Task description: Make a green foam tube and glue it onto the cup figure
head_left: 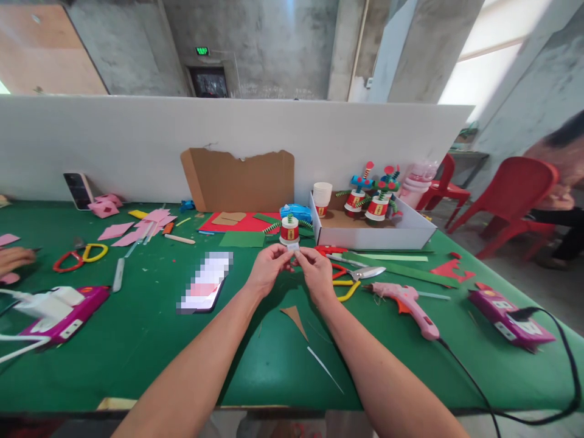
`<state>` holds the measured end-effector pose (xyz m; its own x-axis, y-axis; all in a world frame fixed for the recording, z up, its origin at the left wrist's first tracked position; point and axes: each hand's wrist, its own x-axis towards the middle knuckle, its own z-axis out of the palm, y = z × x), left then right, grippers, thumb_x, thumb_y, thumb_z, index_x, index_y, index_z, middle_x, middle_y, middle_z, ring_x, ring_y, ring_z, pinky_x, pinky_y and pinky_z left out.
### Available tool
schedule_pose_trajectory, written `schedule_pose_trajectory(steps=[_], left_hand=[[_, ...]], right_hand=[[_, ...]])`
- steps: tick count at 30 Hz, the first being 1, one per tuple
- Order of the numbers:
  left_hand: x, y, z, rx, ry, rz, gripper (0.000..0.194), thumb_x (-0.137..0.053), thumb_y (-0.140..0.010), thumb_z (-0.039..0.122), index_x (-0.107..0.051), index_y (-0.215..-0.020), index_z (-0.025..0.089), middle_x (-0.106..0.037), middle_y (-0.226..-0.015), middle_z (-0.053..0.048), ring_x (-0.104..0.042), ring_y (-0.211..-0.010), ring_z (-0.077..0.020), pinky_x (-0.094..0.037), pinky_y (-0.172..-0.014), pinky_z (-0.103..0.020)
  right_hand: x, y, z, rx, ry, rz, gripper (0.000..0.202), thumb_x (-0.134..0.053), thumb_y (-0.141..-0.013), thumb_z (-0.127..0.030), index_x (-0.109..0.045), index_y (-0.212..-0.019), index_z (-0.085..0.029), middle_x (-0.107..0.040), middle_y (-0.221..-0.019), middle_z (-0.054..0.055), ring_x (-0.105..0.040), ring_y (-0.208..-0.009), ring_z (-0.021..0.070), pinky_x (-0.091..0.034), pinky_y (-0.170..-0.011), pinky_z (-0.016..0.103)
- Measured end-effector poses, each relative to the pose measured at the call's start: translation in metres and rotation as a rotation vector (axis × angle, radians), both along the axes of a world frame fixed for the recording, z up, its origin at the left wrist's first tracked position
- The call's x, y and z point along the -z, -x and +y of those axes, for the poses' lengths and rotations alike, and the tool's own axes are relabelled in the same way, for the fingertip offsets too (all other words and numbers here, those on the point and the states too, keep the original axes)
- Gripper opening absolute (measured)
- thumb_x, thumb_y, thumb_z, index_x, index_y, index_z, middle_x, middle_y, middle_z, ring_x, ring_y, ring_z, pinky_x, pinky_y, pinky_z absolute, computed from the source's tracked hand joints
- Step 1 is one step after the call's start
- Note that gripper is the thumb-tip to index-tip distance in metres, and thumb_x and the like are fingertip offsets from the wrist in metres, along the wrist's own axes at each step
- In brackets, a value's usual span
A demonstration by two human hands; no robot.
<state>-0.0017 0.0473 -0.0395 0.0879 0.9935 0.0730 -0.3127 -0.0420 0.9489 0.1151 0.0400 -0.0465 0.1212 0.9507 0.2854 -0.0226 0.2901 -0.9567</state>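
Note:
My left hand [270,266] and my right hand [314,267] meet at the middle of the table. Their fingertips pinch a small whitish piece [292,247] between them. Just beyond it stands a red and white paper cup figure [289,230] with green coiled arms. To the left lies a phone [207,283] with a lit screen, partly blurred out. Scissors with red and yellow handles [353,277] rest right of my right hand, and a pink glue gun [413,304] lies further right. Below my hands are a brown paper scrap [295,319] and a thin white strip [325,369].
A white box [374,238] holds cups and two finished-looking figures. Power strips [511,319] lie at both sides, with a cable at right. Pink paper [150,228], red-yellow scissors [82,258] and another person's hand [16,261] are on the left.

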Motion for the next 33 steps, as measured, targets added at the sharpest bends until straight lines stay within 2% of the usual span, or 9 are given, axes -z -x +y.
schedule_pose_trajectory(steps=[7,13,24,30,33], left_hand=[[-0.0043,0.0003,-0.0035,0.054,0.018,-0.052,0.035,-0.081,-0.053,0.033,-0.058,-0.072,0.013,-0.061,-0.065,0.001,-0.057,-0.059,-0.0102,-0.048,-0.059,-0.024],[-0.0043,-0.0022,-0.0041,-0.023,0.044,-0.038,0.039,-0.08,-0.052,0.042,-0.055,-0.064,0.014,-0.055,-0.054,0.004,-0.049,-0.048,-0.0075,-0.044,-0.049,-0.022],[-0.0013,-0.001,-0.0016,-0.01,0.012,0.029,0.037,-0.078,-0.056,0.042,-0.055,-0.065,0.014,-0.056,-0.055,0.003,-0.05,-0.047,-0.0072,-0.045,-0.05,-0.022],[-0.0004,-0.0031,-0.001,0.002,0.009,0.024,0.026,-0.073,-0.06,0.029,-0.055,-0.072,0.015,-0.058,-0.063,0.003,-0.054,-0.053,-0.0085,-0.048,-0.058,-0.025],[-0.0018,-0.0018,-0.0015,-0.047,-0.003,0.045,0.015,-0.064,-0.059,0.018,-0.058,-0.073,0.015,-0.059,-0.065,0.002,-0.055,-0.057,-0.0096,-0.048,-0.059,-0.024]], right_hand=[[0.0005,-0.001,0.0021,0.024,-0.017,0.004,0.02,-0.06,-0.073,-0.033,-0.07,-0.077,-0.017,-0.068,-0.072,0.004,-0.061,-0.062,0.0171,-0.05,-0.061,0.029],[0.0019,0.0006,0.0009,0.075,-0.095,-0.129,0.018,-0.059,-0.073,-0.032,-0.071,-0.074,-0.019,-0.07,-0.08,0.005,-0.062,-0.069,0.0176,-0.05,-0.067,0.029],[0.0005,0.0002,0.0006,0.045,-0.006,-0.038,0.017,-0.061,-0.07,-0.033,-0.07,-0.073,-0.019,-0.069,-0.074,0.003,-0.061,-0.06,0.0163,-0.049,-0.059,0.028],[-0.0019,-0.0027,0.0026,0.056,0.025,0.042,0.019,-0.063,-0.069,-0.033,-0.07,-0.075,-0.016,-0.068,-0.067,0.002,-0.062,-0.06,0.017,-0.048,-0.06,0.029],[-0.0023,-0.0042,0.0055,0.095,0.055,0.122,0.022,-0.064,-0.069,-0.035,-0.07,-0.077,-0.016,-0.067,-0.063,0.001,-0.062,-0.061,0.0172,-0.049,-0.062,0.03]])
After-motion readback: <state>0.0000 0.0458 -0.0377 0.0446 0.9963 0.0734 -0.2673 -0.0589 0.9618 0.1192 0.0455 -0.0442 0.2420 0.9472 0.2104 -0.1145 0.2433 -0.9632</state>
